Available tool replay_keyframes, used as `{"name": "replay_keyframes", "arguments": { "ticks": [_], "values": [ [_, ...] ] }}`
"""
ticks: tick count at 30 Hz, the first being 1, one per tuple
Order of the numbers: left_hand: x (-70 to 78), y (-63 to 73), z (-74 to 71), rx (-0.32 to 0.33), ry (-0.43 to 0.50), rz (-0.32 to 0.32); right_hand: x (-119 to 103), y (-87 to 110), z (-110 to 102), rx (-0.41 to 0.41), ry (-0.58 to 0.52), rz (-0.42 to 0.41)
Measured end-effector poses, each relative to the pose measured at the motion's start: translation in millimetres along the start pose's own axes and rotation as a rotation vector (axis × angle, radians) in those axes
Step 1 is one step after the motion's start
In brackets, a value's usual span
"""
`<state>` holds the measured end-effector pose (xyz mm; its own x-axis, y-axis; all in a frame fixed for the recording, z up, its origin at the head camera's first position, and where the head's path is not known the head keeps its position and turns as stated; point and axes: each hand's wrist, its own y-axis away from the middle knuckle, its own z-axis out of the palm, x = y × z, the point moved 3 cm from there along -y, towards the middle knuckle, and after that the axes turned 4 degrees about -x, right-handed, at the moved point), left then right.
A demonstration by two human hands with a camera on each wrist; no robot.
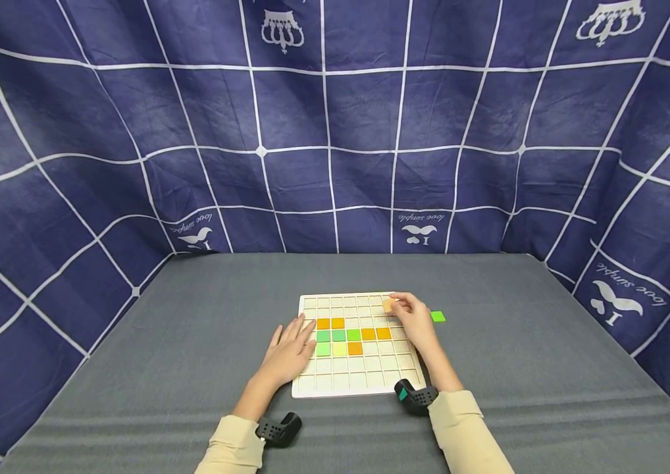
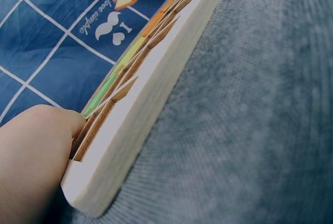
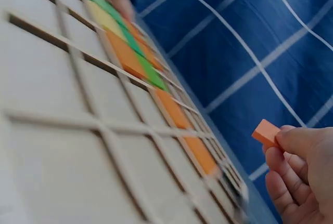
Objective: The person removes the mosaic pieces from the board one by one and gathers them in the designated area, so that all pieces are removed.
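Observation:
A white wooden grid board point(image 1: 335, 382) lies on the grey cloth, with orange, green and yellow square tiles set in some of its middle cells. My left hand point(image 1: 289, 352) rests on the board's left edge, its fingers spread out beside the tiles. Over the far right part of the board, my right hand point(image 1: 415, 322) pinches a light orange tile point(image 3: 266, 133) between thumb and fingers. In the right wrist view that tile is held above the board. A row of orange tiles point(image 3: 199, 154) sits in cells below it.
One loose green tile point(image 1: 438, 316) lies on the grey table point(image 1: 193, 342), just right of the board. Behind stands a blue curtain point(image 1: 364, 178) with white lines. Each wrist wears a black band point(image 1: 279, 430).

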<state>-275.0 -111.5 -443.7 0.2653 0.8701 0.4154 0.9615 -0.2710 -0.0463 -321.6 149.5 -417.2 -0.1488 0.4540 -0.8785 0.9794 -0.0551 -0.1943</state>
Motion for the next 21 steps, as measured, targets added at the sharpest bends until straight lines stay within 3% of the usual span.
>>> {"name": "replay_keyframes", "arguments": {
  "ticks": [5,15,21],
  "values": [
    [-0.4,0.6,-1.4,-0.009,0.001,0.006,8,-3.3,-33,0.049,0.048,0.056],
    [-1.9,-0.3,0.0,-0.021,0.012,0.003,42,-1.4,-93,0.077,0.279,0.099],
    [-3.7,-1.0,2.8,-0.001,-0.005,-0.003,61,1.3,-112,0.06,0.342,0.124]
  ]
}}
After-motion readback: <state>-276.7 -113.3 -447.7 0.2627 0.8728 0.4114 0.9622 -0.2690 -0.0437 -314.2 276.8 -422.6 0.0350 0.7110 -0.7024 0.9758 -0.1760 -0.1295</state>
